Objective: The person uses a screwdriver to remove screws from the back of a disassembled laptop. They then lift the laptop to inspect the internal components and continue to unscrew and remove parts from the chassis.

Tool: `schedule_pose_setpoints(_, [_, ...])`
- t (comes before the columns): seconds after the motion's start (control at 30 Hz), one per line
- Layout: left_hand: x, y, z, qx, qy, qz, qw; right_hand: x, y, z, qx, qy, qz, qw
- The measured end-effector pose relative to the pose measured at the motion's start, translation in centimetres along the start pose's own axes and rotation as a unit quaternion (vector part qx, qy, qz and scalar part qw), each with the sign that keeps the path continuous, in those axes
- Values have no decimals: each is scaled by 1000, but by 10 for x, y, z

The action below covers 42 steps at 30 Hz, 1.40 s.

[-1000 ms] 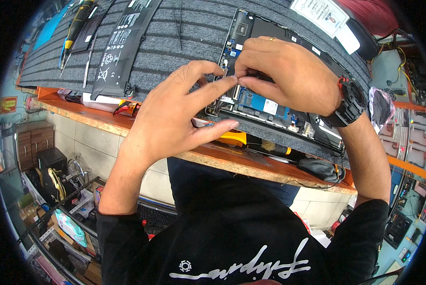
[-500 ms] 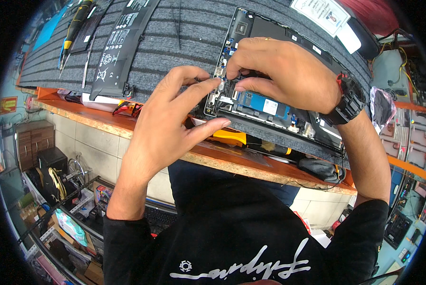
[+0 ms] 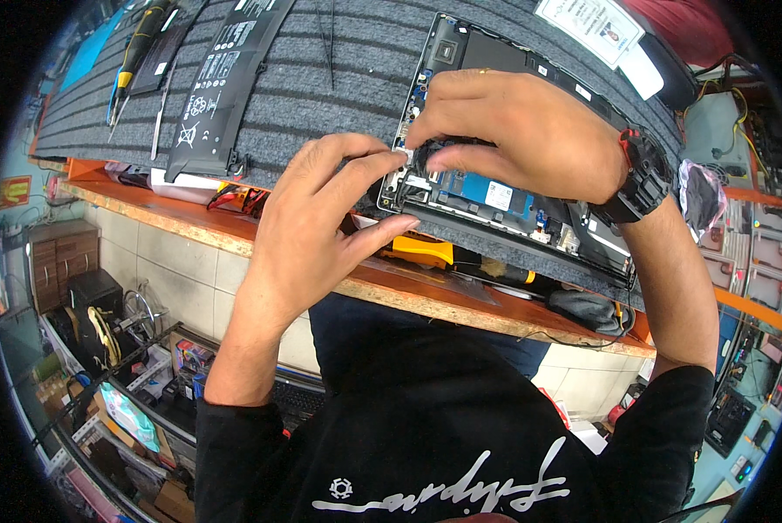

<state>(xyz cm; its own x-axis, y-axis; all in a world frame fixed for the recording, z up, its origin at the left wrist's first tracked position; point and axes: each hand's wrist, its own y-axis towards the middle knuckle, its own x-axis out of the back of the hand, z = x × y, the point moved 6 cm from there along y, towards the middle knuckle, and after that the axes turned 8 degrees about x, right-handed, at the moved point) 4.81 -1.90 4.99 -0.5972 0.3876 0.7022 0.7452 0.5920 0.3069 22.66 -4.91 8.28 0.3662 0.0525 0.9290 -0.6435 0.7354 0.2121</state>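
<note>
An opened laptop base [image 3: 495, 54] lies on the mat with its inner boards exposed. My left hand [image 3: 317, 205] reaches its left edge, fingertips touching near the small metal parts at the corner. Its thumb stands apart from the fingers, with nothing visible between them. Over the laptop's left half my right hand [image 3: 521, 131] is curled, thumb and fingers bent toward each other around a dark spot. Whatever they may grip there is hidden. A blue circuit card with a white label [image 3: 500, 197] shows just below the right hand.
Left of the laptop lie a black laptop battery [image 3: 212, 96], a yellow-black screwdriver [image 3: 134, 52] and a metal pry tool [image 3: 160, 113]. An identity card [image 3: 591, 30] is at the back right. A shelf under the worktop edge [image 3: 173, 218] holds a yellow-handled tool [image 3: 421, 251].
My left hand has shifted slightly down at the laptop's left edge. The right fingertips have moved a little left and down. The laptop stays in place.
</note>
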Motion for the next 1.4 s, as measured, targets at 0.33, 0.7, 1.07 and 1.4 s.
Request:
schedule_pose_setpoints(0.33, [-3, -5, 1, -9, 9, -17, 1000, 0, 8, 6, 34, -45, 14, 998])
schedule_pose_setpoints(0.7, [-3, -8, 5, 37, -87, -7, 995, 4, 15, 7, 39, -51, 54, 996])
schedule_pose_setpoints(1.07, [-7, 2, 6, 149, -137, -64, 977, -7, 28, -12, -20, 75, 168, 983])
schedule_pose_setpoints(1.4, [-10, 4, 4, 180, -152, -61, 970, -5, 30, -14, -27, 80, 172, 982])
